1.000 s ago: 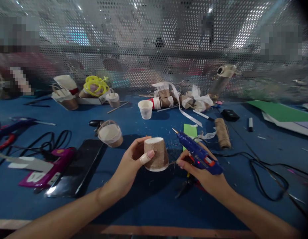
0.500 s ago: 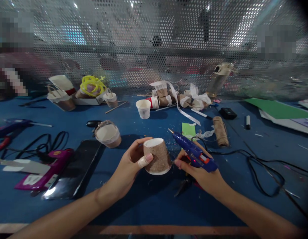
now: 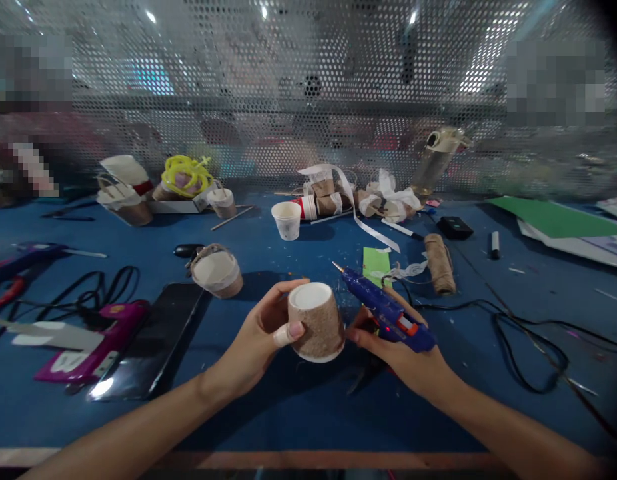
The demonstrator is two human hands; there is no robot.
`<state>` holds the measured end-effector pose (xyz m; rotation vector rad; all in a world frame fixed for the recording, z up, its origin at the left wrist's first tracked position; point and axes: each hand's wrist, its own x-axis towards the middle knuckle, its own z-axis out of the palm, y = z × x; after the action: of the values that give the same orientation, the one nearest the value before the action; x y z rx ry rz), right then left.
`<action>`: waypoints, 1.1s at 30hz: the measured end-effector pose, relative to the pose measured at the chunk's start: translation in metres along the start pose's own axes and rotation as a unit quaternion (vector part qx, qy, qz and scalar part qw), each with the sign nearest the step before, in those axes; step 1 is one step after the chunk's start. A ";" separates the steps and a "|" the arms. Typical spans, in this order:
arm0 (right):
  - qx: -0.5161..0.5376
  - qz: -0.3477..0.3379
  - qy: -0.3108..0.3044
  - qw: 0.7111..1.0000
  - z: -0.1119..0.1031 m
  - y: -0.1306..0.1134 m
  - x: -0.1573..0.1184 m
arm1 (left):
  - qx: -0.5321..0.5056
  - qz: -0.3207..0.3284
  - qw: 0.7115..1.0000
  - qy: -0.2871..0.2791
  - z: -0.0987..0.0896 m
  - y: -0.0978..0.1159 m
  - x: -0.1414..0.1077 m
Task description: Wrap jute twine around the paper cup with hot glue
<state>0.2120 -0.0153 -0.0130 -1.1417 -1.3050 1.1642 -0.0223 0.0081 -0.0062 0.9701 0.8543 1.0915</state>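
Note:
A small paper cup wrapped in brown twine is held upside down by my left hand, its white base facing up and tilted a little toward me. A bandage or tape wraps the left thumb. My right hand holds a blue glue gun, whose metal tip points up and left, behind the cup's right side. The right thumb and index finger pinch together beside the cup's lower right edge; whatever lies between them is too small to make out.
A brown-wrapped cup, a black phone and a purple glue gun lie left. A white cup stands ahead. Twine spool, green paper and black cables are right. Pliers lie partly hidden under my right hand.
My left hand has tilted the cup so more of its base shows, and the cup sits slightly lower. My right hand and the glue gun have shifted slightly left and down.

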 end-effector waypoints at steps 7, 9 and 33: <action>0.002 -0.008 -0.003 1.000 0.001 -0.002 0.003 | -0.029 -0.036 0.999 0.011 -0.001 0.002 0.004; -0.002 -0.016 -0.005 1.000 0.000 -0.002 0.005 | -0.052 -0.048 0.997 0.024 -0.001 0.004 0.006; -0.117 -0.042 0.007 0.992 -0.022 0.008 0.006 | -0.125 -0.083 0.988 0.042 0.008 0.007 0.032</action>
<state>0.2336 -0.0073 -0.0196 -1.2472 -1.4928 0.9596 -0.0096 0.0382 0.0004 0.6370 0.8283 1.0721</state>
